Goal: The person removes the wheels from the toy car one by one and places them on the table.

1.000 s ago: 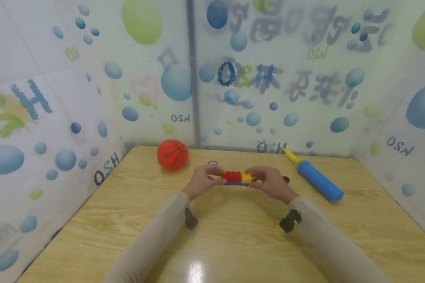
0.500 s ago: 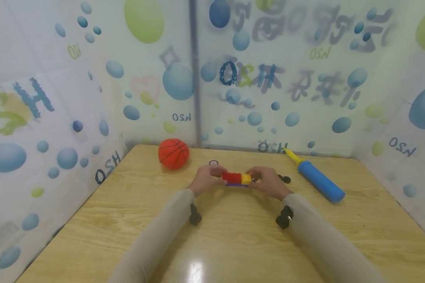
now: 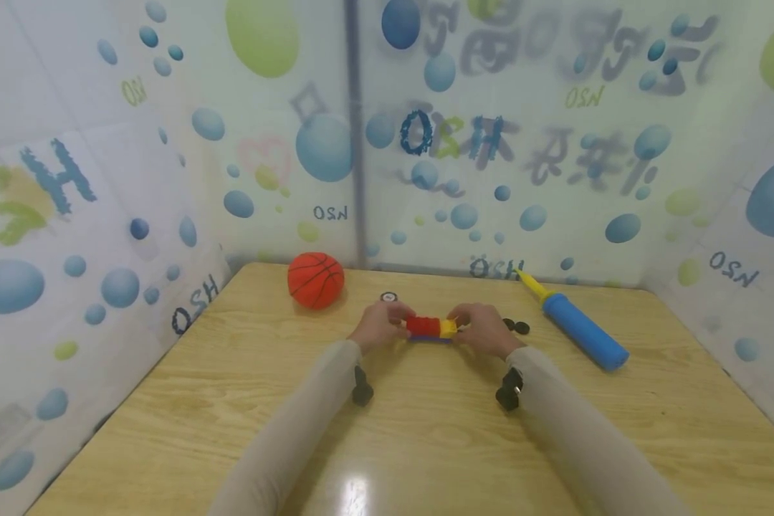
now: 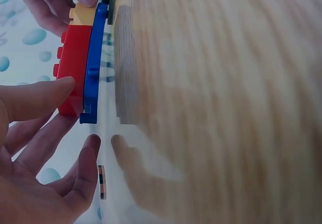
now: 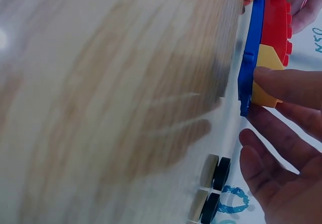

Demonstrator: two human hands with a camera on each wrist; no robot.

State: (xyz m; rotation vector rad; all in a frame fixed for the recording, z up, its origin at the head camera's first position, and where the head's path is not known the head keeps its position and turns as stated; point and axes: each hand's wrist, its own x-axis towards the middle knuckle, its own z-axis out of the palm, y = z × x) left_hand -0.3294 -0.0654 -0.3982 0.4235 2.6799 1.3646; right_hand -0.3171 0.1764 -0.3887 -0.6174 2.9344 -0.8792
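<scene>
A toy block car body, made of a red brick (image 3: 423,327), a yellow brick (image 3: 448,328) and a blue base (image 4: 93,65), is held just above the table between both hands. My left hand (image 3: 378,327) pinches the red end between thumb and fingers. At the other end, my right hand (image 3: 485,331) grips the yellow brick, its thumb on the near side in the right wrist view. The blue base faces down toward the tabletop. Two black wheels (image 5: 216,189) rest on the table beside the right hand. Behind the left hand lies a small round black-and-white piece (image 3: 389,297).
An orange-red basketball (image 3: 316,281) sits at the back left of the wooden table (image 3: 426,444). To the right lies a blue pump (image 3: 583,331) with a yellow tip. Patterned curtains (image 3: 522,172) enclose the table at the back and sides.
Both wrists have drawn slightly inward, and the block car body has come a little lower. More of the black wheels shows beside the right hand. The grips stay the same.
</scene>
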